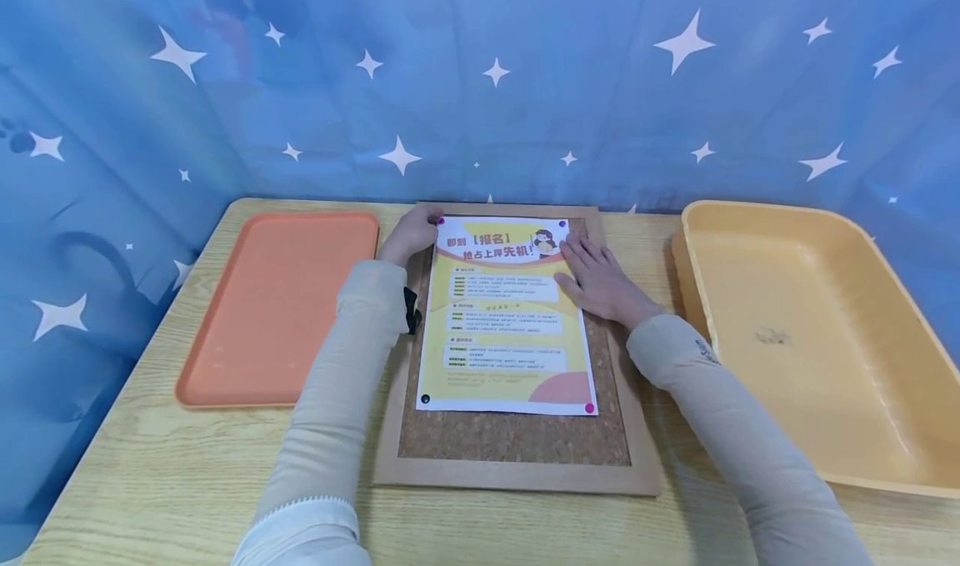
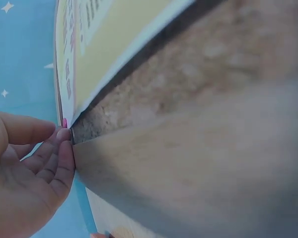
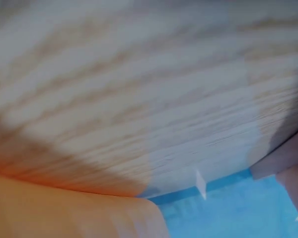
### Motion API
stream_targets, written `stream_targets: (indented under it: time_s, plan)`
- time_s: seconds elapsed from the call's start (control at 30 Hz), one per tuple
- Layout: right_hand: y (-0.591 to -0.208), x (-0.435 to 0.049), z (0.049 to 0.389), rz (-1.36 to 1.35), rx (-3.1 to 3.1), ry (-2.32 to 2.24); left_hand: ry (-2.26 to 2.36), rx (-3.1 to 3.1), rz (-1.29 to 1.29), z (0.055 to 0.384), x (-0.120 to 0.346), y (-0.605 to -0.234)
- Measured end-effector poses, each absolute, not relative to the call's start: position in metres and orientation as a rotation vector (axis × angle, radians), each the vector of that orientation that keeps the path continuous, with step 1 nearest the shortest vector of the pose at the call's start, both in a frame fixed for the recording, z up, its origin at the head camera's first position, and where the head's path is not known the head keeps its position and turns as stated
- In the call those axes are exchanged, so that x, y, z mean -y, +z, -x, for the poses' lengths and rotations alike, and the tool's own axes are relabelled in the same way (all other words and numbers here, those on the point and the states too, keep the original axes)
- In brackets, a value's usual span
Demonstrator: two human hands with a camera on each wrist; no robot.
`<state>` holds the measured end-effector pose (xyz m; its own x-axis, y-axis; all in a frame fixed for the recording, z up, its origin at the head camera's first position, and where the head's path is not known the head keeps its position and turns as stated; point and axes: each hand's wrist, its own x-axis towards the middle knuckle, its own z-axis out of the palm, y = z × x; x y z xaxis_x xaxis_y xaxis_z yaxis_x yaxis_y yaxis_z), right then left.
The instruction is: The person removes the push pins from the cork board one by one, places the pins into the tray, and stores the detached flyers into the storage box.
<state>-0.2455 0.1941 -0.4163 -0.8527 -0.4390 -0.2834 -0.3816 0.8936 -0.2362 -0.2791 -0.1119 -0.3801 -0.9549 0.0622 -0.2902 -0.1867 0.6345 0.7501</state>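
A printed yellow-and-white poster [image 1: 498,324] lies on a framed corkboard [image 1: 513,441], which is flat on the table. Pins mark its corners: a purple pin [image 1: 562,224] upper right, a black pin [image 1: 425,398] lower left, a magenta pin [image 1: 589,408] lower right. At the upper left corner, my left hand [image 1: 411,234] has its thumb and fingertips on a pink pushpin [image 2: 65,123]; fingers partly hide it in the left wrist view. With fingers extended, my right hand [image 1: 600,281] rests on the poster's upper right edge and the cork beside it.
To the left of the board lies an orange tray [image 1: 277,308]. A deep yellow basin [image 1: 817,341] stands on the right, close to my right forearm. Behind the wooden table [image 1: 187,474] hangs a blue curtain [image 1: 480,116] with white stars.
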Motion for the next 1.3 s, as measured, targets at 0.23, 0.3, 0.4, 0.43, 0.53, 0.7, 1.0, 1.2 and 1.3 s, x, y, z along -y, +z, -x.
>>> stream_targets:
  time_s: [0.23,0.3,0.4,0.43,0.53,0.7,1.0,1.2,1.3]
  plan:
    - [-0.414,-0.189,0.239,0.611,-2.741,-0.247,1.196,-2.623,0.120,0.280,0.115,-0.382]
    - [-0.414,-0.189,0.238,0.609,-2.749,-0.244,1.198,-2.632,0.134,0.280,0.113,-0.382]
    - [-0.416,-0.188,0.238,0.611,-2.754,-0.253,1.182,-2.659,0.152,0.281,0.112,-0.385]
    - [-0.416,-0.188,0.238,0.612,-2.758,-0.252,1.185,-2.667,0.157,0.282,0.111,-0.386]
    - [-0.418,-0.187,0.237,0.610,-2.768,-0.253,1.173,-2.701,0.166,0.284,0.111,-0.391]
    - [-0.419,-0.188,0.238,0.607,-2.782,-0.247,1.188,-2.725,0.193,0.285,0.109,-0.394]
    - [-0.420,-0.189,0.238,0.597,-2.787,-0.222,1.198,-2.718,0.204,0.283,0.108,-0.392]
    - [-0.420,-0.189,0.239,0.592,-2.788,-0.193,1.240,-2.696,0.227,0.283,0.106,-0.392]
    - [-0.420,-0.188,0.239,0.594,-2.785,-0.200,1.229,-2.709,0.255,0.283,0.106,-0.392]
